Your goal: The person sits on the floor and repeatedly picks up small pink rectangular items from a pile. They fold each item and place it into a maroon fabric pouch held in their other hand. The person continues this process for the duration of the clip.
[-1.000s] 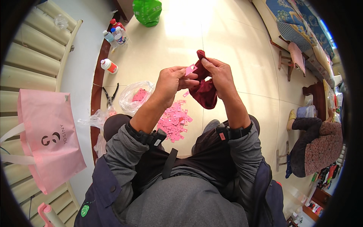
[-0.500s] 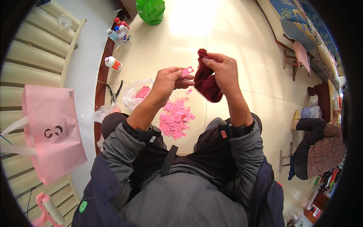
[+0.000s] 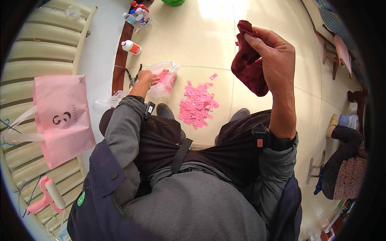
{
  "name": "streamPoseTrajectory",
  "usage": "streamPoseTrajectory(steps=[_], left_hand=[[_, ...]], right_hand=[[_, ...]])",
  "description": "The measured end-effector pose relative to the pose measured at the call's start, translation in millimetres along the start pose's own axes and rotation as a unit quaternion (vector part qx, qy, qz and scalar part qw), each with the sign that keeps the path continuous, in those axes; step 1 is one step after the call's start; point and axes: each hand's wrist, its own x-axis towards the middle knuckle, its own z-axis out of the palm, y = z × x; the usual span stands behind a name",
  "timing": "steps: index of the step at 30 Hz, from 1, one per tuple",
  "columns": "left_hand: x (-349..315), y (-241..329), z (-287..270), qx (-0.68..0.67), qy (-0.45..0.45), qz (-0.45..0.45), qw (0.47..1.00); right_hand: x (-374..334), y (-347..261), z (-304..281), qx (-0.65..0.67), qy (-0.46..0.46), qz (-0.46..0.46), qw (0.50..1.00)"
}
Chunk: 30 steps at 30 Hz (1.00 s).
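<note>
shows dark lettering point(image 3: 74, 111) beside curved logo point(image 3: 62, 118) on pink bag point(image 3: 66, 136); too small to read on orange label point(image 3: 134, 49) of white bottle point(image 3: 128, 45).

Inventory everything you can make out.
Tags: many, pink, piled at centre
Cloth: one, dark red, right of tags
Bag: one, clear, left of tags
Pliers: one, black, left of bag
Plastic: one bunch, clear, below pliers
Bottles: several, white, red, clear, upper left
Sack: one, green, top edge
Tote: one, pink, left
Frame: one, cream, slatted, far left
Roller: one, pink-white, lower left
Stool: one, pink-topped, upper right
Co-worker: one, dark trousers, right edge
Left hand: one, bare, at bag
Right hand: one, bare, holding cloth
</note>
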Motion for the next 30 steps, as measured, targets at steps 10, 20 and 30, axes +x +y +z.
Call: streamPoseTrajectory(steps=[10, 20, 30], left_hand=[[46.9, -82.8, 97.0, 0.335, -0.132, 0.304, 0.882], [-29.0, -176.1, 159.2, 0.541, -0.134, 0.290, 0.778], [-40.3, -199.1, 189.6, 0.518, -0.178, 0.494, 0.675]], right_hand=[[2.0, -2.4, -28.4, -0.047, 0.049, -0.014, 0.998], [-2.2, 4.6, -50.2, -0.105, 0.065, -0.002, 0.992], [-4.0, 5.2, -50.3, -0.199, 0.077, 0.021, 0.977]])
